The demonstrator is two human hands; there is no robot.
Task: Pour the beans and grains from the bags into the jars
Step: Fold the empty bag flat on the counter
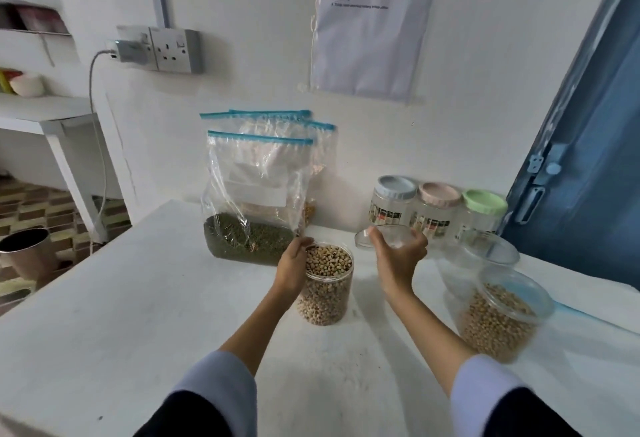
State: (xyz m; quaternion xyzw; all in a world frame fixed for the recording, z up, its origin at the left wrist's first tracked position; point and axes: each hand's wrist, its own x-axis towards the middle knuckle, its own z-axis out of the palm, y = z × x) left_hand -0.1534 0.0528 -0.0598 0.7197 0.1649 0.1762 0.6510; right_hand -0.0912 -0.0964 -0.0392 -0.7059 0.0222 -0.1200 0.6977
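While hands (346,256) flank, open jar (327,284) between

Matt white bench (138,298), faintly rough and scuffed. Clear glossy plastic jar (327,293) of pale, dull beans; second clear plastic jar (498,319) alike, blurred. Thin transparent lid (381,235), smooth, with a sheen. Crinkled see-through plastic bags (256,187), shiny, with blue zip strips. Pastel matt plastic caps (440,194) on three clear jars. Painted matt wall (242,3); paper sheet (374,21) under a glossy sleeve. Brushed metal pot (26,249). Soft cloth sleeves (221,391).
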